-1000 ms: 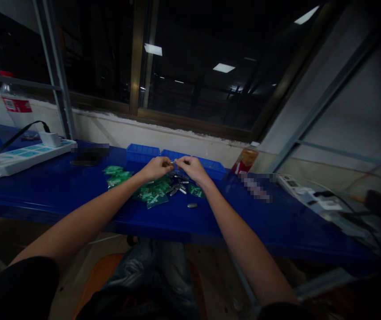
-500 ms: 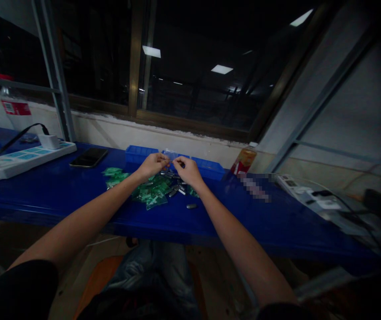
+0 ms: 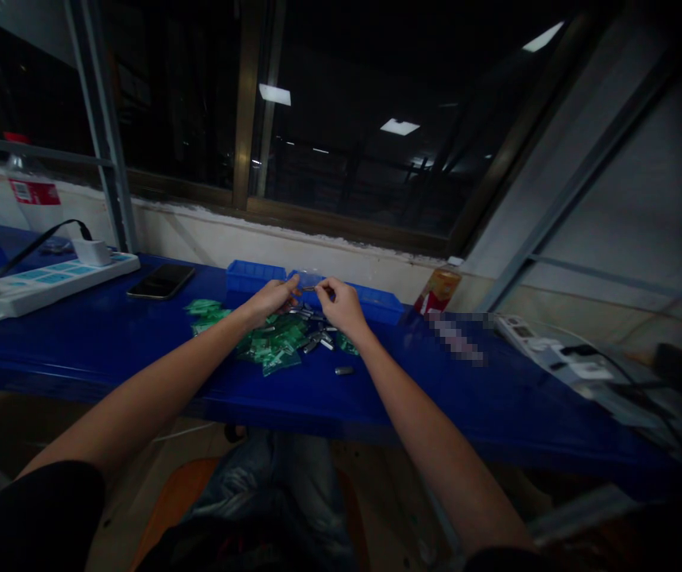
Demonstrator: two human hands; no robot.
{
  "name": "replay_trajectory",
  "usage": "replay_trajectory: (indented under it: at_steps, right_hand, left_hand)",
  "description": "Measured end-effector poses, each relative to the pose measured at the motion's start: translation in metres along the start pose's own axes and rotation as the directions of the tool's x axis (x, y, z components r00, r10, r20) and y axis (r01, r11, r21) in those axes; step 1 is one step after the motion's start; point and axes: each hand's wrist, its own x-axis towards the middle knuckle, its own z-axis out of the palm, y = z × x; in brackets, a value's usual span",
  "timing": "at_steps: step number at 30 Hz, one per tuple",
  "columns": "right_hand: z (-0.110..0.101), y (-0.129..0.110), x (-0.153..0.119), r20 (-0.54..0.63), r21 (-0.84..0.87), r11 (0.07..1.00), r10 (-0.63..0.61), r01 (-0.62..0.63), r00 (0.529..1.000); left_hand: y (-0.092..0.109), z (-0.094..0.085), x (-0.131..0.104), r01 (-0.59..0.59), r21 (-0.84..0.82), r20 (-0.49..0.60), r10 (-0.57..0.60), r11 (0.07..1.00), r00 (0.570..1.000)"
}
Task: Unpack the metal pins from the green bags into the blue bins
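My left hand point(image 3: 275, 298) and my right hand point(image 3: 342, 306) are raised over the blue table, fingertips close together. A small metal piece point(image 3: 308, 288) spans the gap between them, pinched in the right fingertips. The left fingers are closed too; what is in them is too small to tell. Beneath and to the left of the hands lies a heap of green-tinted clear plastic bags point(image 3: 273, 345). Several small silver metal pieces point(image 3: 315, 340) are scattered below the right hand. One more metal cylinder point(image 3: 344, 370) lies apart, nearer the front edge.
Blue plastic bins point(image 3: 256, 275) stand along the wall behind the hands. To the left are a phone point(image 3: 161, 281), a white power strip point(image 3: 58, 284) and a red-labelled bottle point(image 3: 36, 195). On the right stand a drink bottle point(image 3: 438, 289) and another power strip point(image 3: 547, 343).
My fingertips have drawn slightly apart, and the small metal piece between them shows more clearly. The clear plastic seen behind the hands is fainter now. The heap looks the same.
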Motion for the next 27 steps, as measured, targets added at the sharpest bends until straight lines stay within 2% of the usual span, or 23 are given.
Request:
replay_trajectory:
  at_steps: [4, 8, 12, 16, 19, 22, 25, 27]
  right_hand:
    - [-0.001, -0.001, 0.0, 0.026, -0.016, 0.999, -0.035, 0.035, 0.999]
    - [0.0, -0.003, -0.001, 0.065, 0.002, 0.998, -0.065, 0.065, 0.996]
    - [0.004, 0.0, -0.002, 0.082, 0.051, 0.998, -0.037, 0.032, 0.996]
    - [0.01, 0.006, 0.002, 0.085, 0.189, 0.971, 0.134, -0.148, 0.987]
    - [0.01, 0.007, 0.004, 0.193, 0.293, 0.894, 0.291, -0.338, 0.937]
    - [0.006, 0.003, 0.003, 0.353, 0.318, 0.798, 0.402, -0.512, 0.845]
    - [0.003, -0.002, 0.0, 0.422, 0.259, 0.757, 0.471, -0.6, 0.775]
    - [0.004, -0.004, -0.001, 0.429, 0.246, 0.748, 0.486, -0.616, 0.762]
  left_hand:
    - [0.006, -0.002, -0.003, 0.154, -0.189, 0.096, -0.138, 0.97, 0.986]
    - [0.007, -0.006, -0.003, 0.173, -0.318, 0.186, -0.118, 0.932, 0.975]
    - [0.011, -0.003, -0.008, 0.039, -0.275, 0.062, -0.022, 0.961, 0.998]
    - [0.014, 0.001, -0.012, -0.075, -0.156, -0.071, 0.065, 0.985, 0.995]
    - [0.009, 0.001, -0.008, -0.171, -0.068, -0.085, 0.166, 0.983, 0.983]
    - [0.0, -0.001, 0.001, -0.281, -0.033, -0.042, 0.279, 0.959, 0.959]
    - [-0.007, -0.003, 0.01, -0.409, 0.044, -0.062, 0.411, 0.912, 0.91]
    - [-0.008, -0.004, 0.012, -0.471, 0.15, -0.089, 0.486, 0.869, 0.869]
